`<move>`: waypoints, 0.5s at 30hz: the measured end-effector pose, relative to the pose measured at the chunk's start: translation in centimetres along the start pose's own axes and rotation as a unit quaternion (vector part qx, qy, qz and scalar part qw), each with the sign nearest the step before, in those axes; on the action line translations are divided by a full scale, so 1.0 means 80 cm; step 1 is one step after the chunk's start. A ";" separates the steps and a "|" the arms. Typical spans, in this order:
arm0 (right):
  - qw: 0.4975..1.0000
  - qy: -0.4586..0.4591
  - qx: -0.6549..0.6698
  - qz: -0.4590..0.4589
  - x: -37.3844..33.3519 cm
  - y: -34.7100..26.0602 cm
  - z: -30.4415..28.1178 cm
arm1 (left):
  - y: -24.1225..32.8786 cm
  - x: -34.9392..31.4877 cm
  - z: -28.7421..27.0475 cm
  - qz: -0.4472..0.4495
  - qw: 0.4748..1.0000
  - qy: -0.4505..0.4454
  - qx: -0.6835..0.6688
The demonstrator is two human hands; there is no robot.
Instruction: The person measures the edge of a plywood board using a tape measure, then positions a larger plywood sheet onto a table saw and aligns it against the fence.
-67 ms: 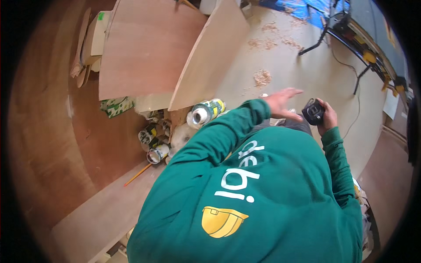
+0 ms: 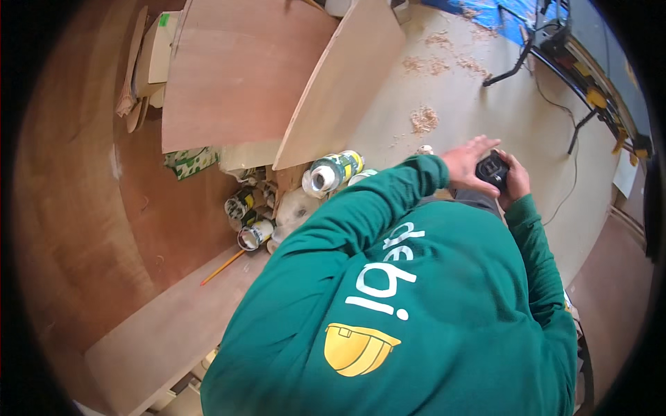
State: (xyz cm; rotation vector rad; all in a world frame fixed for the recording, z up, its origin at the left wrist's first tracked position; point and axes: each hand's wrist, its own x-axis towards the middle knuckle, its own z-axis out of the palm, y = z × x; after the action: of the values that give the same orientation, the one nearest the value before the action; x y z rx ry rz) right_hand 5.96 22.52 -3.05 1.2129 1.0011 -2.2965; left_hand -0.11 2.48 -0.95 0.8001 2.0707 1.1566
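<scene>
A small black boxy thing (image 2: 492, 170), resembling a power-tool battery pack, is held in front of my body. My right hand (image 2: 516, 182) wraps around its right side. From the left, my left hand (image 2: 468, 168) reaches over it, fingers along the far edge and thumb along the near edge. The two hands hide much of its sides. Green sleeves cover both forearms, and my dark-clad legs show just below the hands.
Wood panels (image 2: 333, 90) lean at the left. Paint tins (image 2: 336, 171), a roll (image 2: 295, 208) and an orange pencil-like stick (image 2: 223, 268) lie below them. Wood shavings (image 2: 424, 120) are on the floor (image 2: 451, 97). A black-legged workbench (image 2: 590, 69) and a cable (image 2: 575, 159) are at the right.
My left hand has moved right and closed in on the black boxy thing. My right hand keeps hold of it. The whole view has shifted slightly.
</scene>
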 end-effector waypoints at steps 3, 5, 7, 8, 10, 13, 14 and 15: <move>0.991 0.078 -0.105 -0.001 0.040 -0.001 0.029 | -0.001 0.029 0.026 -0.065 0.995 0.037 -0.071; 0.995 -0.017 -0.015 0.093 0.052 0.000 0.042 | -0.023 0.025 0.011 -0.126 0.985 0.036 -0.114; 0.987 -0.060 0.004 0.149 0.059 -0.004 0.053 | -0.032 0.022 0.005 -0.121 0.988 0.042 -0.090; 0.985 -0.074 -0.016 0.158 0.062 -0.003 0.058 | -0.036 0.019 0.000 -0.129 0.986 0.042 -0.094; 0.977 -0.104 -0.049 0.178 0.070 -0.015 0.054 | -0.041 0.020 -0.008 -0.126 0.986 0.024 -0.107; 0.954 -0.121 -0.158 0.225 0.089 -0.048 0.034 | -0.036 0.031 -0.027 -0.123 0.982 -0.053 -0.131; 0.952 -0.132 -0.117 0.249 0.092 -0.050 0.029 | -0.032 0.036 -0.032 -0.128 0.979 -0.074 -0.144; 0.952 -0.159 -0.121 0.234 0.094 -0.054 0.020 | -0.028 0.043 -0.035 -0.147 0.973 -0.100 -0.147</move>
State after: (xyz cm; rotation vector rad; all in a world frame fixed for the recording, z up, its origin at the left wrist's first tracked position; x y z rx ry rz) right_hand -1.82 24.41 -6.81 0.8342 0.7520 -1.8557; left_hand -4.84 2.69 -2.49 0.4299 1.7283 1.1298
